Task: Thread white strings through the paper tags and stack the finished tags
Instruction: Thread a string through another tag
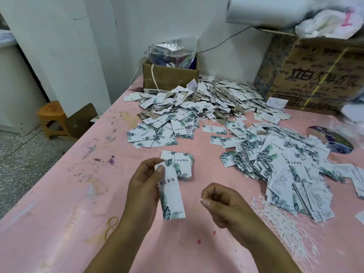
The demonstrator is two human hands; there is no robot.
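Above the counter [69, 194], the left hand [144, 186] pinches the top of a leaf-printed tag [172, 196], held upright between the two hands. Just beyond it lies a small stack of tags [182, 164]. The right hand [222, 203] is curled, thumb and forefinger nipping what looks like a white string end [201, 199]. To its right lie loose strings [283, 219], beside a tag heap [291, 170].

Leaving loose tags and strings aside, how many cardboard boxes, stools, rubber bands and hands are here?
Cardboard boxes: 2, small box, large box
Orange stool: 1
Yellow rubber band: 1
Hands: 2, left hand holding paper tag, right hand pinching white string
Total: 6
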